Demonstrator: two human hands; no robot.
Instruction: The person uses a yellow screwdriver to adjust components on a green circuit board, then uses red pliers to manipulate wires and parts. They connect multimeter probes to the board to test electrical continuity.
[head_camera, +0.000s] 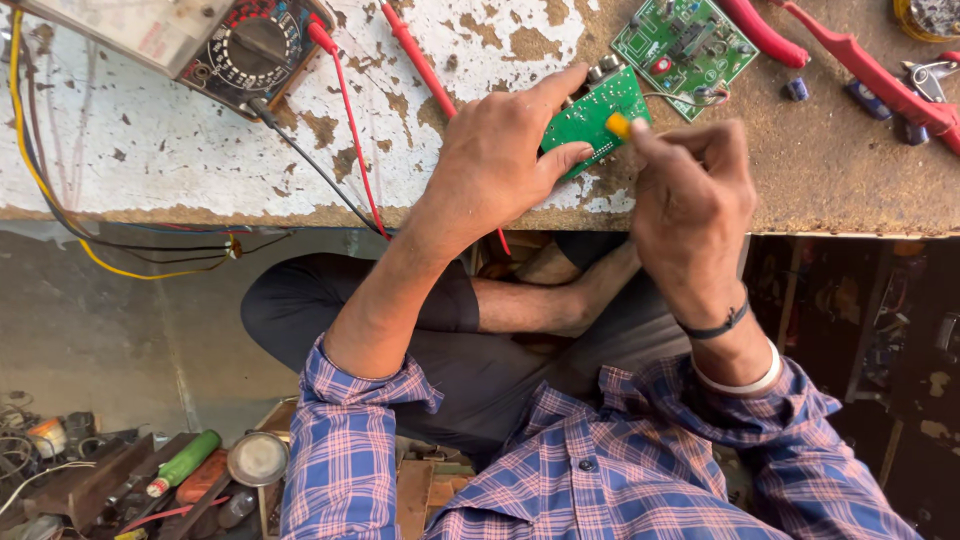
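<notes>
well, the workbench (820, 170) is a rough slab, its white coat flaking in patches off a brown, gritty face. at its near edge, about midway along, the left hand (495, 160) pinches a small green circuit board (592, 112), thumb under the near side and forefinger stretched along the far side. the board is a flat rectangle, glossy green with pale printed lines and small silvery parts at its far end; its long axis runs on a slant, from the near edge up toward the far right corner. the right hand (690, 205) is curled tight around a tool with a yellow tip (619, 125), which touches the board's right end; the rest of the tool is hidden in the fist. just beyond lies a second green board (685, 45), squarer and crowded with parts. red-handled pliers (860, 65) lie toward the far right corner, and a dial multimeter (245, 45) with red and black leads sits at the far left.
</notes>
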